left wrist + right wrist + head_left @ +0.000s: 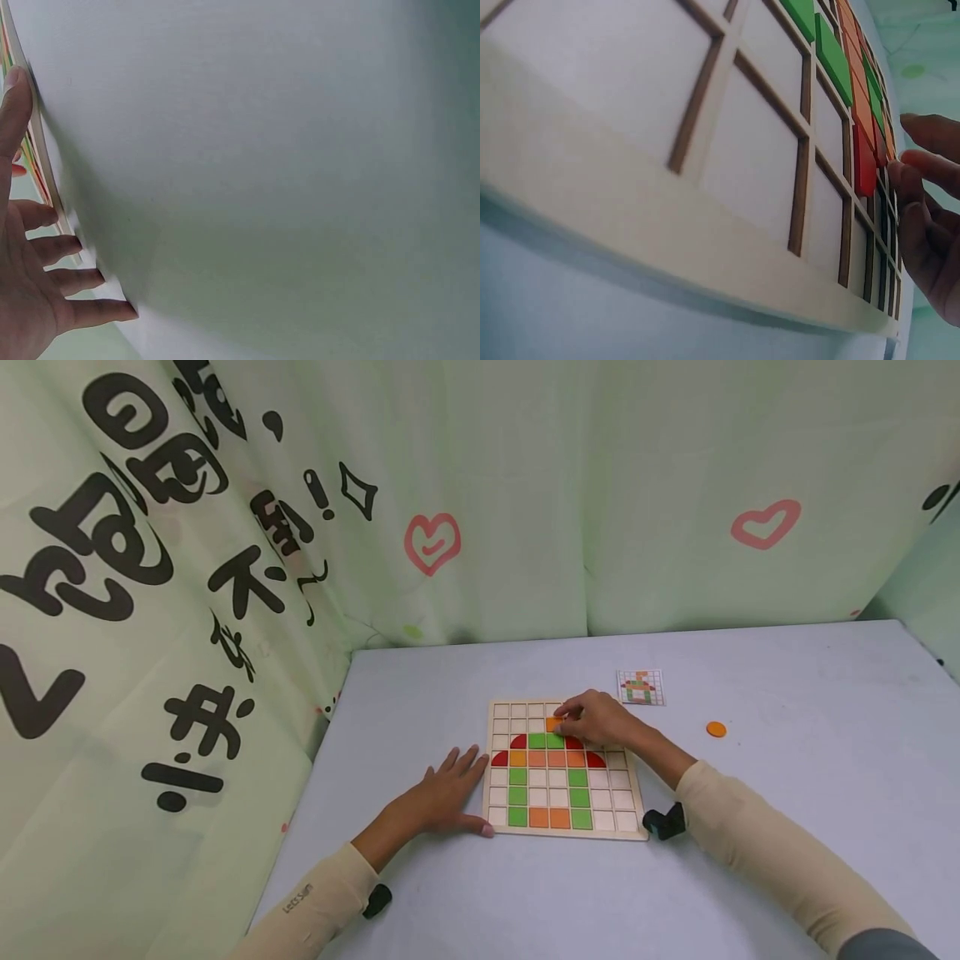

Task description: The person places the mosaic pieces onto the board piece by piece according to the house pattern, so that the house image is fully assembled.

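Note:
A square wooden grid board (566, 834) lies on the table, with green, orange and red tiles set in several cells. My left hand (447, 795) rests at the board's left side with fingers spread, its thumb at the near left corner. In the left wrist view, the left hand's fingers (67, 281) are straight along the board's edge. My right hand (596, 718) reaches over the board's far part, thumb and fingertips bent together at an orange square tile (553, 724). Above the green tiles (537, 741), that tile shows partly beside the fingertips; the hand covers the cells behind it.
A small printed pattern card (641, 687) lies beyond the board's far right corner. A round orange piece (716, 729) sits on the table (810, 760) to the right. Behind the table hangs a pale green curtain (525, 485) with printed hearts and lettering.

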The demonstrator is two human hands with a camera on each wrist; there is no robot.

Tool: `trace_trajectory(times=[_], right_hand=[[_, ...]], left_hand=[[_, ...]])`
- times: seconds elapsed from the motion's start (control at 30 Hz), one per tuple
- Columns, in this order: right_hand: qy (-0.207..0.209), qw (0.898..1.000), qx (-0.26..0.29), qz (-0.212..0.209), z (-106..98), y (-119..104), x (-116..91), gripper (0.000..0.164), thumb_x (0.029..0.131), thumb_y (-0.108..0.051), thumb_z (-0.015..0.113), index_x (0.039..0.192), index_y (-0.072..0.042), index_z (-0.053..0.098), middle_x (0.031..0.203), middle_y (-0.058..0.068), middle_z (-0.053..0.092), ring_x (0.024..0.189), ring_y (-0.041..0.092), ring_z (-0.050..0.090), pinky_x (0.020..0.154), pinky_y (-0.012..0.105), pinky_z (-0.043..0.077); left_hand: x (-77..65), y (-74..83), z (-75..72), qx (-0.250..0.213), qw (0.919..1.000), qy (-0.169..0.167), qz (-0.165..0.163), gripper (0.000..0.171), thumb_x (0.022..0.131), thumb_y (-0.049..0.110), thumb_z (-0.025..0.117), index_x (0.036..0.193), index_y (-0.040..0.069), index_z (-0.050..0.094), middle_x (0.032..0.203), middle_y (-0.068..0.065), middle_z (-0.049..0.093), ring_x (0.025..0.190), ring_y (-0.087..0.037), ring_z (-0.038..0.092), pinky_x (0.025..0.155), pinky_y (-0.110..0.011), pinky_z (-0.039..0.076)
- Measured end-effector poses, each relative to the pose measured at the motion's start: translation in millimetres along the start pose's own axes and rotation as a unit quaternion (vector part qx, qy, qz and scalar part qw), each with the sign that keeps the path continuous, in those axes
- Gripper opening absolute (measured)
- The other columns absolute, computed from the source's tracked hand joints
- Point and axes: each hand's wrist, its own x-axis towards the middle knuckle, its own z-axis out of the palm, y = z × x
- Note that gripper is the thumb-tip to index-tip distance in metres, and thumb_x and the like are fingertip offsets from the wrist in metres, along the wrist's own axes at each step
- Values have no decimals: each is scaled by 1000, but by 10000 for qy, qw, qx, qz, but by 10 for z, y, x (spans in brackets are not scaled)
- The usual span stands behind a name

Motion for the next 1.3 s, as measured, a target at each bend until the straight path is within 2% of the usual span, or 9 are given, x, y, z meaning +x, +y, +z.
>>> trace_trajectory(times=[0.27,0.47,0.53,0.8,0.93,1.03,1.3], right_hand=[[60,9990,390,-190,-145,153,-78,30,95,-26,70,118,-7,72,100,6,70,94,23,56,70,29,47],[245,9980,476,-338,-325,322,-218,32,97,-25,68,120,-4,71,106,12,69,76,19,60,67,30,51],[317,9982,354,-375,-384,384,-273,31,97,-24,67,120,-3,71,108,13,70,72,18,59,65,29,51],[272,9992,-236,-177,-545,599,-539,24,94,-13,68,116,-4,73,113,14,72,84,20,57,66,28,48],[271,9982,-509,-188,-588,698,-641,25,92,-12,69,115,-4,74,115,14,72,101,26,58,78,34,49],[272,9974,-645,-195,-590,761,-703,24,91,-12,71,113,-4,74,114,12,72,108,30,60,85,39,48],[193,9978,-631,-95,-554,792,-768,28,89,-15,75,114,-4,74,112,11,70,106,28,60,87,41,47]], left_hand=[[0,5,6,7,10000,11,11,115,74,70,74,162,19,21,169,-7,17,155,-39,16,110,-69,32],[1,5,-3,34,10000,10,7,115,74,70,74,162,18,21,169,-8,17,155,-39,16,111,-68,32],[0,4,-4,28,10000,12,4,115,74,70,73,162,18,21,169,-8,17,155,-39,16,111,-68,32],[1,-3,-1,54,10000,30,39,115,75,72,72,162,17,21,169,-8,17,155,-39,16,111,-68,33],[3,-9,8,57,10000,35,40,114,75,71,72,162,17,21,169,-8,17,155,-39,16,111,-68,32],[-2,-2,3,54,10000,49,41,114,75,71,73,161,17,22,169,-8,17,154,-40,16,111,-68,32],[2,11,-5,58,10000,4,13,114,74,70,73,161,17,22,169,-9,18,154,-40,16,111,-68,33]])
